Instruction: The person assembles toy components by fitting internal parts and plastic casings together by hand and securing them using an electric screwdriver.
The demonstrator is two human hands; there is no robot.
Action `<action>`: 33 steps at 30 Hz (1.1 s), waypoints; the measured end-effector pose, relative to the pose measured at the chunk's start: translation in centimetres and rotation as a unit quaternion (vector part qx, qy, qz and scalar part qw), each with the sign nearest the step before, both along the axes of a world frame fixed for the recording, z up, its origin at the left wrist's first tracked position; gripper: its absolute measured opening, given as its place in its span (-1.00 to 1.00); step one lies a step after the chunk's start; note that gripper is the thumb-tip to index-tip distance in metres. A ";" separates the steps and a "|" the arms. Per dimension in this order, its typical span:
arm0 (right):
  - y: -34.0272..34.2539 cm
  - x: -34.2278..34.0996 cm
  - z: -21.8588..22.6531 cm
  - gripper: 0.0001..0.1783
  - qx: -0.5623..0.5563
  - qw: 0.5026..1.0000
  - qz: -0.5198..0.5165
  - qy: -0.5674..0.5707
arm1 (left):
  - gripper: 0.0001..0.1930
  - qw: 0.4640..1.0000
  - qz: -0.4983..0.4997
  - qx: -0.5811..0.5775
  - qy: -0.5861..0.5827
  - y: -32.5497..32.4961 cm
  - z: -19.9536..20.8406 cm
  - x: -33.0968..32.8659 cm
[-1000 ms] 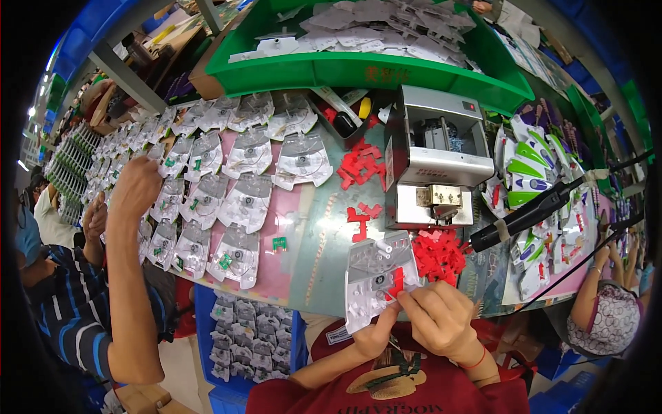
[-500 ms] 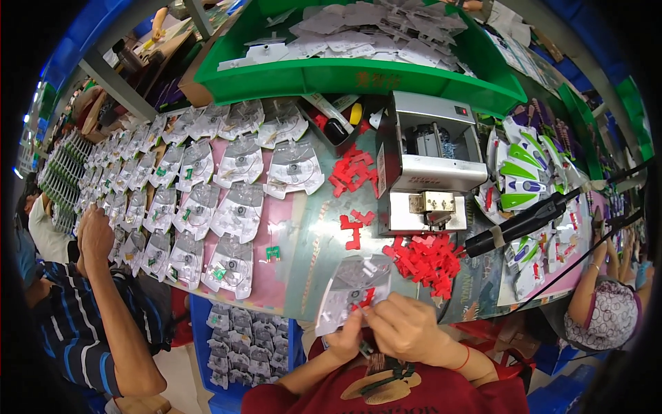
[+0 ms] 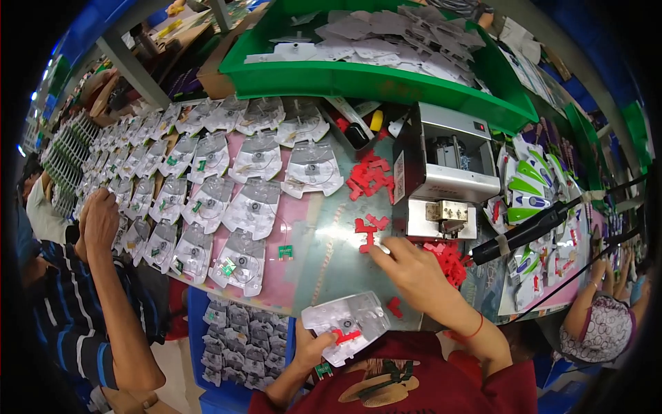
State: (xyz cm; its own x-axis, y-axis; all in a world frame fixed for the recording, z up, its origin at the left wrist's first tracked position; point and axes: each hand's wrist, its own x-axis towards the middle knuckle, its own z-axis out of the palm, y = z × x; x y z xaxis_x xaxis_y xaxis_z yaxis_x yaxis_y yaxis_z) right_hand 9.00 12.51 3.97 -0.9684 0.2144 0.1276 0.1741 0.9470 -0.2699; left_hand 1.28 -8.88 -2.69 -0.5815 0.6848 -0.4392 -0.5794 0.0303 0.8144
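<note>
In my left hand (image 3: 312,345) is a white and grey plastic housing (image 3: 348,321), tilted at the table's front edge, its fingers closed round the left side. A red plastic piece (image 3: 347,336) lies in it beside the thumb. Just below that hand hangs a small green circuit board (image 3: 323,370). My right hand (image 3: 424,279) reaches over the table, thumb and forefinger stretched out and apart. Their tips are beside a few loose red pieces (image 3: 365,234); whether they touch is not plain. A pile of red pieces (image 3: 447,262) is partly behind this hand.
Rows of similar housings (image 3: 256,159) cover the table's left. A metal-cased machine (image 3: 452,162) stands beyond my right hand, with a black tool and cable (image 3: 520,231) to its right. A green bin (image 3: 386,79) lies behind. A co-worker's arm (image 3: 114,290) is at left.
My right hand has left the housing and moved up and right to the loose red pieces. The housing has turned in my left hand and come lower. A single red piece now shows beside it.
</note>
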 end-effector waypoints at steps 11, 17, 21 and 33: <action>1.0 -1.8 -4.0 -0.69 0.111 0.988 0.101 0.049 | -0.63 0.997 -0.067 -0.009 -0.047 0.3 0.3 -0.7; 1.1 -2.4 -5.8 -0.64 0.127 0.977 0.140 0.102 | -0.63 0.992 -0.103 0.010 -0.069 1.1 0.5 -0.5; 1.4 -2.9 -5.3 -0.71 0.155 0.965 0.185 0.098 | -0.61 0.991 -0.107 0.018 -0.072 0.9 0.6 0.1; 1.4 2.3 4.4 -0.95 -0.444 0.871 0.165 0.126 | -0.55 0.944 -0.310 0.063 -0.092 4.6 5.0 -1.2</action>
State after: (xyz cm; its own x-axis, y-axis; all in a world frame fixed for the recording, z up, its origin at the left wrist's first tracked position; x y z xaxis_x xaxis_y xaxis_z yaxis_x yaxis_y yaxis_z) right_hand 11.33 13.93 8.39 -0.9613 0.0514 0.2708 -0.2393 0.3318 -0.9125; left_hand 0.07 -4.29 2.28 0.0272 0.9223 -0.3855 -0.6140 0.3197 0.7216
